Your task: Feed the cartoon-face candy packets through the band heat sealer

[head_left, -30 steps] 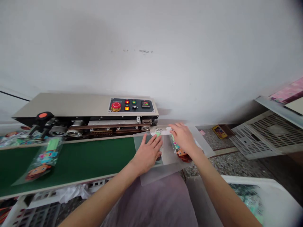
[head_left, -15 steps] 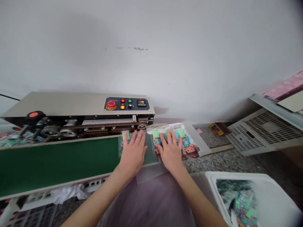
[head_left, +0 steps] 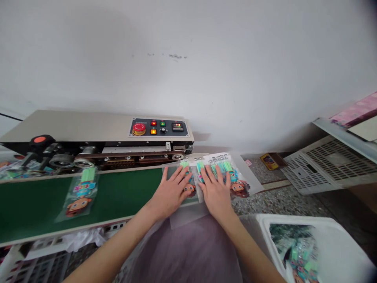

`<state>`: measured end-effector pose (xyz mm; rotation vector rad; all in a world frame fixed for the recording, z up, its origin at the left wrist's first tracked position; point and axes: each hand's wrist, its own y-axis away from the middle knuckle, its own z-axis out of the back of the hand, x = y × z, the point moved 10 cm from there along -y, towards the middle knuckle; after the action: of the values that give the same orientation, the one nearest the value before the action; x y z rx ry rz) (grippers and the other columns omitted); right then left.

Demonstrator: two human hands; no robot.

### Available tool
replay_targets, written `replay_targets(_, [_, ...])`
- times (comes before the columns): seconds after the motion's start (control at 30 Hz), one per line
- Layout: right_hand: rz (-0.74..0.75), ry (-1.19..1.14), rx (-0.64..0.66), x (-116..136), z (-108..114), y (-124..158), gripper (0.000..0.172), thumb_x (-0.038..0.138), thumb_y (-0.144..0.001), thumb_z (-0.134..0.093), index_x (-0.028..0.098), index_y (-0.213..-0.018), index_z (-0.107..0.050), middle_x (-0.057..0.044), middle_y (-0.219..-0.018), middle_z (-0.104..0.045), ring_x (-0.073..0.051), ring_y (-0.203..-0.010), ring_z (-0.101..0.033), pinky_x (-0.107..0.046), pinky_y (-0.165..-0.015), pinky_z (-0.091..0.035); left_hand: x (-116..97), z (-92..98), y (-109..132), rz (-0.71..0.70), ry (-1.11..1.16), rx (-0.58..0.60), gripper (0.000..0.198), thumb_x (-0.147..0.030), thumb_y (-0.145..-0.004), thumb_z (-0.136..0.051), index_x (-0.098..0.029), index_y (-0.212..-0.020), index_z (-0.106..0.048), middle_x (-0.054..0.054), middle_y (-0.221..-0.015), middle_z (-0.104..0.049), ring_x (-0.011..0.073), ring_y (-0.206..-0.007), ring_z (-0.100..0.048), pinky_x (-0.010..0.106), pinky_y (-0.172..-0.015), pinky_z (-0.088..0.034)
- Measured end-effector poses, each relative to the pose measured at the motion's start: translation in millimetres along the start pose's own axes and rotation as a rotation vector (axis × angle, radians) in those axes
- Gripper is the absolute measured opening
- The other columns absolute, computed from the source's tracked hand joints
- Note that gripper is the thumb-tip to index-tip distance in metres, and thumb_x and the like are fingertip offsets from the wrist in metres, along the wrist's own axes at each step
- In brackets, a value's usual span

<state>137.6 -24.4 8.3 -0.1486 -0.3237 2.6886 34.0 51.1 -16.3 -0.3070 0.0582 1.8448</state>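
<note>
My left hand lies flat with its fingers spread, touching a clear bag printed with a cartoon figure and green strips, at the right end of the green conveyor belt. Beside it my right hand, also open and flat, rests over several more such bags, which overlap on a pale sheet. Another bag lies by itself on the belt to the left. Behind the belt stands a sealing machine with lit buttons and a red stop knob.
A white foam box with a heap of bags inside stands at lower right. White perforated crates lean farther right, near a small yellow-and-red box. A white wall rises behind the machine.
One bag has travelled left along the belt, away from my left hand. My left hand has shifted slightly right onto another bag. My right hand stays about where it was.
</note>
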Motion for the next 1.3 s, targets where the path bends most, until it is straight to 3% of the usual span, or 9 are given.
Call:
replay_targets(0.17, [-0.008,-0.037,0.016,20.8,9.4,-5.3,0.049,0.04,-0.105,-0.042,0.02,-0.148,-0.05,-0.009,-0.155,-0.048,-0.036,-0.146,-0.034,-0.064,-0.119,-0.014,16.8,19.8,8.5,0.139,-0.094,0.025,0.054,-0.045,-0.107,-0.028,-0.017,-0.15,-0.046,0.012,-0.161,-0.037,0.0337,-0.151,-0.029,0.07,-0.121,-0.012])
replay_targets(0.3, [-0.081,0.065,-0.002,-22.5,25.6,-2.9,0.046,0.038,-0.106,-0.039,0.022,-0.146,-0.053,-0.008,-0.156,-0.047,-0.036,-0.147,-0.032,-0.064,-0.118,-0.016,-10.1,26.7,-14.8,0.135,-0.094,-0.042,0.053,-0.041,-0.107,-0.028,-0.014,-0.148,-0.049,0.015,-0.158,-0.042,0.033,-0.15,-0.033,0.067,-0.122,-0.013])
replay_targets(0.4, [-0.165,0.147,0.039,-60.6,19.3,1.4,0.046,0.038,-0.105,-0.039,0.023,-0.147,-0.052,-0.007,-0.157,-0.045,-0.037,-0.147,-0.032,-0.066,-0.116,-0.02,-34.2,10.6,-34.3,0.043,-0.049,-0.073,0.056,-0.049,-0.106,-0.028,-0.02,-0.151,-0.044,0.012,-0.163,-0.034,0.0328,-0.152,-0.026,0.07,-0.12,-0.018])
replay_targets(0.47, [-0.174,0.159,0.064,-67.0,9.1,4.1,0.048,0.041,-0.105,-0.041,0.025,-0.15,-0.049,-0.008,-0.161,-0.039,-0.038,-0.147,-0.032,-0.065,-0.114,-0.024,-34.7,-1.6,-37.7,0.038,-0.054,-0.086,0.057,-0.052,-0.106,-0.028,-0.022,-0.153,-0.042,0.011,-0.165,-0.03,0.0334,-0.154,-0.023,0.071,-0.118,-0.02])
replay_targets(0.63, [-0.155,0.101,0.006,-25.6,-6.3,-0.4,0.053,0.046,-0.104,-0.041,0.024,-0.153,-0.044,-0.012,-0.163,-0.035,-0.035,-0.149,-0.029,-0.061,-0.118,-0.018,-6.9,-6.9,-15.0,0.061,-0.093,-0.087,0.056,-0.051,-0.106,-0.027,-0.025,-0.155,-0.038,0.009,-0.167,-0.027,0.0317,-0.155,-0.02,0.07,-0.119,-0.019])
replay_targets(0.8, [-0.217,0.016,0.025,19.1,-7.1,-17.9,0.064,0.052,-0.102,-0.041,0.014,-0.153,-0.042,-0.018,-0.164,-0.03,-0.039,-0.15,-0.026,-0.06,-0.117,-0.02,24.0,12.6,11.9,0.137,-0.167,-0.042,0.053,-0.044,-0.105,-0.035,-0.022,-0.153,-0.042,0.012,-0.164,-0.032,0.0356,-0.152,-0.025,0.07,-0.118,-0.019])
replay_targets(0.9, [-0.195,-0.021,0.076,28.3,0.6,-21.8,0.063,0.054,-0.103,-0.039,0.018,-0.154,-0.042,-0.015,-0.165,-0.029,-0.039,-0.148,-0.029,-0.059,-0.113,-0.029,30.7,25.7,16.3,0.202,-0.185,-0.05,0.05,-0.037,-0.104,-0.038,-0.015,-0.147,-0.05,0.017,-0.159,-0.04,0.0381,-0.149,-0.032,0.07,-0.118,-0.018])
replay_targets(1.07, [-0.073,0.021,0.154,15.4,10.6,-12.4,0.047,0.05,-0.103,-0.041,0.036,-0.146,-0.053,-0.005,-0.163,-0.035,-0.039,-0.147,-0.032,-0.059,-0.107,-0.036,0.1,31.1,-1.4,0.094,-0.081,-0.057,0.044,-0.027,-0.104,-0.036,-0.014,-0.142,-0.054,0.015,-0.154,-0.048,0.0326,-0.148,-0.037,0.068,-0.121,-0.014])
replay_targets(1.3, [-0.188,0.143,0.128,-24.3,12.9,-4.9,0.049,0.045,-0.103,-0.041,0.022,-0.143,-0.057,-0.014,-0.16,-0.039,-0.039,-0.145,-0.034,-0.058,-0.109,-0.034,-34.5,20.9,-26.2,-0.031,-0.009,-0.064,0.044,-0.02,-0.103,-0.035,-0.013,-0.143,-0.052,0.015,-0.152,-0.051,0.0311,-0.147,-0.038,0.064,-0.122,-0.018])
